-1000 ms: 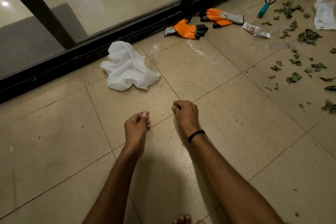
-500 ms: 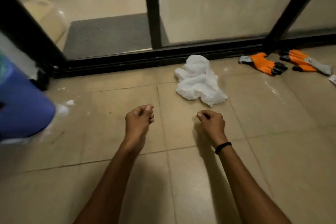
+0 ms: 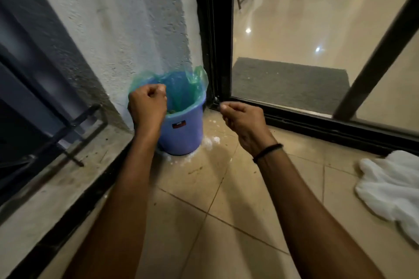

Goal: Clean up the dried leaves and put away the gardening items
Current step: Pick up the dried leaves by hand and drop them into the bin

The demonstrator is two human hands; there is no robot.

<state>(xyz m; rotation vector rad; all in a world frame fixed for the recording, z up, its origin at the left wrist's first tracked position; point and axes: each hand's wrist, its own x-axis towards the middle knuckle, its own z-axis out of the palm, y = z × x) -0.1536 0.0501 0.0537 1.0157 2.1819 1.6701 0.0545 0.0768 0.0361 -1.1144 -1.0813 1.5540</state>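
A blue bucket [image 3: 184,130] lined with a green plastic bag [image 3: 181,88] stands in the corner between the white wall and the black door frame. A few green leaf bits [image 3: 171,111] show inside it. My left hand [image 3: 147,104] is a closed fist over the bucket's near-left rim. My right hand [image 3: 243,120], also closed with thumb against forefinger, hovers just right of the bucket above the floor. Nothing shows between the fingers of either hand. A black band circles my right wrist.
A crumpled white cloth [image 3: 390,190] lies on the tiles at the right edge. Black sliding-door frames [image 3: 215,29] and glass stand behind, with a grey doormat [image 3: 288,81] beyond. A dark metal railing [image 3: 56,133] runs along the left ledge. White powder [image 3: 210,142] is scattered by the bucket.
The view swung left from the gloves and scattered leaves to the corner bucket. Both closed hands lifted off the floor, and the left one now sits over the bucket.
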